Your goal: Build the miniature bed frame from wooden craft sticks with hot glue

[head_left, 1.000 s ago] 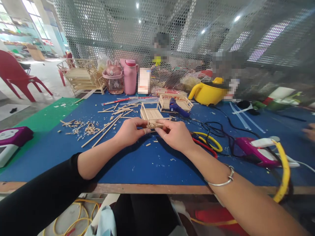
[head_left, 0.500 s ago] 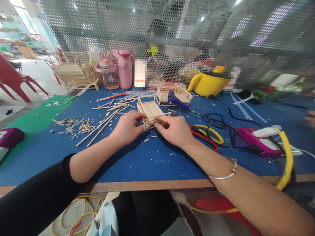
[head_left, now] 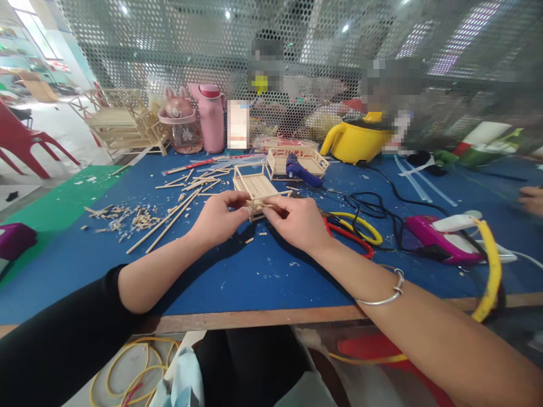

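Observation:
In front of me a small frame of wooden sticks with a slatted floor lies on the blue tabletop. My left hand is closed on its near left corner, thumb and fingers pinching the sticks. My right hand pinches the near edge a little to the right, by a stick that pokes out over the fingers. My fingertips hide part of that near edge. Behind it stands a second stick tray, with a blue glue gun resting against it.
Loose wooden sticks and cut bits lie to the left. Red- and yellow-handled scissors, black cable and a purple-white device are on the right. Pink bottles and a yellow pot stand behind.
The near edge of the stick frame shows a little more between my fingers. Both hands keep their grip; the whole view has shifted slightly.

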Available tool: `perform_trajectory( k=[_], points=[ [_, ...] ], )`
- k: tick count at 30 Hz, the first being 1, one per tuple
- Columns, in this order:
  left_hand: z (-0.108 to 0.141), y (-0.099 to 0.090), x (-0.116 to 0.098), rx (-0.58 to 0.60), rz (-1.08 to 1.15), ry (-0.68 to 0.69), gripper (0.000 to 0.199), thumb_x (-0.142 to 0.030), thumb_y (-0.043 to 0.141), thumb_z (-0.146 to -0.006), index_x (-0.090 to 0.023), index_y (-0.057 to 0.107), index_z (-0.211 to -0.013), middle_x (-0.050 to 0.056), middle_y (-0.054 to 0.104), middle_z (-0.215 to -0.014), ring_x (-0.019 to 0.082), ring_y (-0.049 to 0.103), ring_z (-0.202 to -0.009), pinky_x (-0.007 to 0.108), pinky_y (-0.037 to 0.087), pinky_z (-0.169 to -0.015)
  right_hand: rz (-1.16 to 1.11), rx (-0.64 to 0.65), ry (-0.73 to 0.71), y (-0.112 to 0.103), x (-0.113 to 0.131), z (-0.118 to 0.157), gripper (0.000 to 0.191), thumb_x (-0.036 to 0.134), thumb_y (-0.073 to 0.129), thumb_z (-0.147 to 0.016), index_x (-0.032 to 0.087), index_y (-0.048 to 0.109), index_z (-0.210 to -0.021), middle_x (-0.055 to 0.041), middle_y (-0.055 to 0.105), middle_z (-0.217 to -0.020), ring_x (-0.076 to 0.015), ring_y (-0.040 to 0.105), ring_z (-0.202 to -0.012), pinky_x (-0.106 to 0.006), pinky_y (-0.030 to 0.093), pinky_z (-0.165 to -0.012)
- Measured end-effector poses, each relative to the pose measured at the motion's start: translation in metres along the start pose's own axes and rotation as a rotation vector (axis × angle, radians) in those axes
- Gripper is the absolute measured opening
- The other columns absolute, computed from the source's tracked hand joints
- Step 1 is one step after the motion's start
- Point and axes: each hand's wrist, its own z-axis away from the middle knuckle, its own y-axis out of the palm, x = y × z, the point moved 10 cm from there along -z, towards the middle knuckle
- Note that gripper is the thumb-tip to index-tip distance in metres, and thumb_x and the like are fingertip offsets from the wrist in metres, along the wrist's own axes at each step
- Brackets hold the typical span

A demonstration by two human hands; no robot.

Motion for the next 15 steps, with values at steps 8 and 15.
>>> perform_trajectory(
  k=[8, 15],
  points=[
    [0.001, -0.034, -0.003, -0.183, -0.029, -0.046, 0.017, -0.034, 0.058, -0.078, -0.017, 0.062, -0.078, -0.002, 0.059, -0.063, 0.011, 0.051, -0.054, 0.025, 0.04, -0.052, -0.048, -0.338, -0.1, -0.049, 0.004, 0.005, 0.022, 0.017, 0.053, -0.076, 0.018, 0.068, -0.093, -0.002, 0.066, -0.071, -0.0142, 0.057, -0.059, -0.027, 0.048, -0.061],
    [-0.001, -0.034, -0.007, -0.094, -0.02, 0.029, 0.024, -0.034, 0.059, -0.079, -0.017, 0.067, -0.092, 0.003, 0.068, -0.079, 0.015, 0.06, -0.069, 0.029, 0.046, -0.066, -0.067, -0.176, -0.307, -0.051, 0.012, -0.012, 0.039, 0.01, 0.055, -0.068, 0.021, 0.054, -0.105, -0.0056, 0.064, -0.1, -0.0227, 0.06, -0.095, -0.039, 0.046, -0.09]
  ],
)
